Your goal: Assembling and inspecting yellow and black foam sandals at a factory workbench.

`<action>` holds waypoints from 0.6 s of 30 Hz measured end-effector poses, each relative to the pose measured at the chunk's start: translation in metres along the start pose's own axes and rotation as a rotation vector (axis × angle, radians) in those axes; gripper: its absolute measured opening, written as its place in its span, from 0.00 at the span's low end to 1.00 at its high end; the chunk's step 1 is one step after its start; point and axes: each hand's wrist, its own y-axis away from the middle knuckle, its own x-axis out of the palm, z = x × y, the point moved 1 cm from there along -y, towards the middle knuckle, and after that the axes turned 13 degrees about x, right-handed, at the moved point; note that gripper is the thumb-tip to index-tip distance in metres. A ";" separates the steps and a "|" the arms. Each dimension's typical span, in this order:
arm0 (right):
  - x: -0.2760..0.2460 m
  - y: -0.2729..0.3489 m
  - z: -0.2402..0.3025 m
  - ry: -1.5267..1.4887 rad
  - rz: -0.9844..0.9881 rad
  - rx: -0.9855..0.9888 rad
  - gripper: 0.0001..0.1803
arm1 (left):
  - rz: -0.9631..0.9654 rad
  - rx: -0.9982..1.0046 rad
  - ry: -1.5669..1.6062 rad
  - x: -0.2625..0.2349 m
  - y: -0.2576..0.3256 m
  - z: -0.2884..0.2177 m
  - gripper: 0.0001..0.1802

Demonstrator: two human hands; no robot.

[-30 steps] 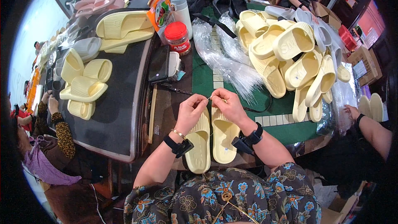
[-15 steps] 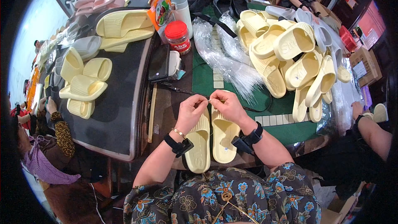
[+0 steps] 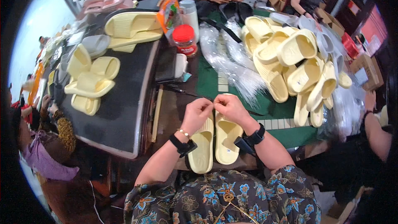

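Observation:
A pair of pale yellow slide slippers lies side by side at the table's near edge, toes away from me: the left slipper (image 3: 201, 151) and the right slipper (image 3: 228, 143). Over their far ends, my left hand (image 3: 196, 112) and my right hand (image 3: 233, 109) meet, fingertips pinched together. Whatever is between the fingertips is too small to make out. Both hands partly cover the slippers' straps. Just beyond, to the right, a bundle of thin clear plastic strands (image 3: 244, 84) rests on the green mat (image 3: 207, 81).
At the right is a heap of yellow slides (image 3: 298, 81). More yellow slides (image 3: 92, 83) sit on the black-topped table (image 3: 120, 120) at left. A red-lidded jar (image 3: 183, 39), a white bottle (image 3: 190, 18) and a dark phone (image 3: 166, 64) stand or lie between. Other people work around the tables.
The whole view has shifted slightly, so the tables and slides appear a little farther right and lower. My hands stay pinched together over the pair of slippers.

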 end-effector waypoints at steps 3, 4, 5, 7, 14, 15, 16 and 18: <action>-0.001 -0.002 0.004 0.078 0.027 0.013 0.09 | 0.005 0.113 -0.168 0.003 0.000 -0.002 0.04; 0.000 -0.003 0.007 0.105 0.009 -0.004 0.09 | -0.011 0.063 -0.119 0.002 0.001 -0.004 0.05; 0.001 -0.003 0.010 0.137 0.003 0.036 0.08 | -0.027 0.073 -0.115 0.002 0.001 -0.007 0.05; 0.001 -0.005 0.014 0.174 0.007 0.060 0.09 | 0.060 0.051 -0.312 -0.007 -0.001 -0.015 0.08; -0.022 0.032 0.019 0.495 -0.144 -0.169 0.33 | -0.688 0.287 -0.543 -0.154 -0.007 -0.069 0.33; -0.023 0.041 0.018 0.490 -0.142 -0.179 0.33 | -0.920 0.169 -0.295 -0.181 -0.003 -0.073 0.34; -0.025 0.051 0.016 0.584 -0.070 -0.202 0.36 | -1.077 0.214 -0.090 -0.208 0.001 -0.077 0.35; -0.026 0.064 0.011 0.702 0.030 -0.249 0.43 | -1.146 0.293 0.033 -0.242 0.014 -0.080 0.39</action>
